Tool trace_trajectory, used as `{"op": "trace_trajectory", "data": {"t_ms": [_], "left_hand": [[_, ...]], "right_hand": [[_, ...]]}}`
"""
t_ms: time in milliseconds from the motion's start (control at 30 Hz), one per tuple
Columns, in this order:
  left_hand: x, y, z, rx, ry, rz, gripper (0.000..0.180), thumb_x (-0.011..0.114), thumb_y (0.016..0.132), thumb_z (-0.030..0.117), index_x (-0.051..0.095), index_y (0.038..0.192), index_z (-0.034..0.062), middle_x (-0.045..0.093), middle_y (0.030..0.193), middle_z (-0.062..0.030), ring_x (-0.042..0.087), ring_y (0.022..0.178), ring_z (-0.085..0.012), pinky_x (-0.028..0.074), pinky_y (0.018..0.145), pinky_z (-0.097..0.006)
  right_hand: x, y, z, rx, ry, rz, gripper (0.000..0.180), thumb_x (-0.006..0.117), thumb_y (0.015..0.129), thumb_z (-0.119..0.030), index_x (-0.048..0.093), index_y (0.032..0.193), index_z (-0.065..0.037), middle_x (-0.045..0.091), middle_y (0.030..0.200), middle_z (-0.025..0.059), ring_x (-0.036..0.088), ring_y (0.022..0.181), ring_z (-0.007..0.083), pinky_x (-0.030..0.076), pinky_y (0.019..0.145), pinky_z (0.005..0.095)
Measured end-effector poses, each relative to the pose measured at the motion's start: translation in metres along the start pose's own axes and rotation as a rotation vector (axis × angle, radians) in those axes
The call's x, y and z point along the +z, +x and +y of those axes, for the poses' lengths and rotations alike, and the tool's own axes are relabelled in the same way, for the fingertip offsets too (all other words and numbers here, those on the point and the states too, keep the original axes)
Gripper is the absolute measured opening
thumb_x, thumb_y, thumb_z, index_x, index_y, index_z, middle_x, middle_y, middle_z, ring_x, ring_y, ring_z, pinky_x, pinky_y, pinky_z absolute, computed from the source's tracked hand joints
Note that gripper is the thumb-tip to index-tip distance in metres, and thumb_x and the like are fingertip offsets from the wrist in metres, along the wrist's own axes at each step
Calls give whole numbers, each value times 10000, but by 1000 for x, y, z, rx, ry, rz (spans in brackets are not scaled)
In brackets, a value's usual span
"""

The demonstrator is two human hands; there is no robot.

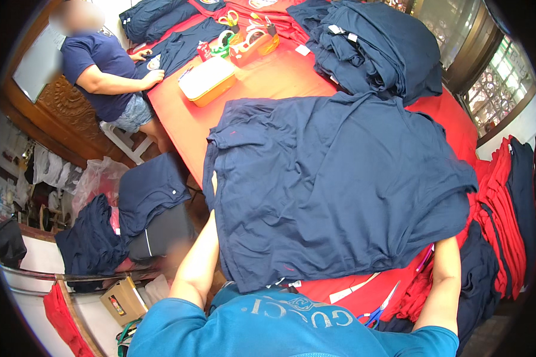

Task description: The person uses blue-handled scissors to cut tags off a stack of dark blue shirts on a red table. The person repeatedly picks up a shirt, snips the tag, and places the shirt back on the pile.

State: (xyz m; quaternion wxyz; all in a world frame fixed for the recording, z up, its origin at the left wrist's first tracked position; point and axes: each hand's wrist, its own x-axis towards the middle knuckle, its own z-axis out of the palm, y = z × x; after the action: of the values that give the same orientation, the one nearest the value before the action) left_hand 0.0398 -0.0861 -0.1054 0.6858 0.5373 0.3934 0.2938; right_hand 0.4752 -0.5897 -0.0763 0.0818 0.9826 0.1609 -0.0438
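Observation:
A large navy shirt (pixel 339 184) lies spread across the table in front of me, wrinkled, with its hem along the left. A sliver of my left hand (pixel 214 181) shows at that hem; its fingers are hidden by the cloth. My right hand is under the shirt's right edge, where only the forearm (pixel 448 262) comes out, so its fingers cannot be seen either. Between my arms, close to my body, scissors (pixel 376 314) with blue handles lie on red cloth.
Behind the shirt stands a tall pile of navy garments (pixel 375 53). A yellow box with a white lid (pixel 207 81) and a tape dispenser (pixel 255 49) sit on the red table (pixel 184 134). A co-worker (pixel 104 71) handles navy cloth at far left. Folded red garments (pixel 500 220) are stacked right.

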Motion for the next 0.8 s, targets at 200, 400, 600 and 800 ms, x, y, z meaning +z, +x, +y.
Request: {"op": "trace_trajectory", "data": {"t_ms": [200,400,600,800], "left_hand": [[-14,80,31,65,-8,1,578,720,839,329,563,1277,-15,602,1260,-103,581,1112,-203,462,974,-332],[-23,142,64,68,200,-69,514,839,702,287,687,1052,-57,676,1078,-107,641,932,-188,516,881,-320],[-29,143,105,44,116,-179,292,748,833,260,728,942,-10,685,846,-35,613,728,-123,498,720,-293],[-88,159,91,424,959,96,333,729,832,287,694,964,-17,718,859,-145,694,831,-232,511,763,-350]], "right_hand": [[20,-30,4,35,-7,-53,530,508,935,-324,497,1340,18,473,1396,244,460,1291,359,378,1083,368],[6,-18,-2,9,-9,-63,524,511,932,-316,504,1333,21,481,1389,248,471,1283,362,384,1080,370],[14,-48,7,-38,-43,-140,518,515,929,-309,512,1327,23,488,1382,251,481,1276,365,390,1077,371],[-118,-154,-84,-534,105,-448,511,620,855,-256,557,1294,-3,520,1322,277,547,1192,373,421,1041,402]]}}
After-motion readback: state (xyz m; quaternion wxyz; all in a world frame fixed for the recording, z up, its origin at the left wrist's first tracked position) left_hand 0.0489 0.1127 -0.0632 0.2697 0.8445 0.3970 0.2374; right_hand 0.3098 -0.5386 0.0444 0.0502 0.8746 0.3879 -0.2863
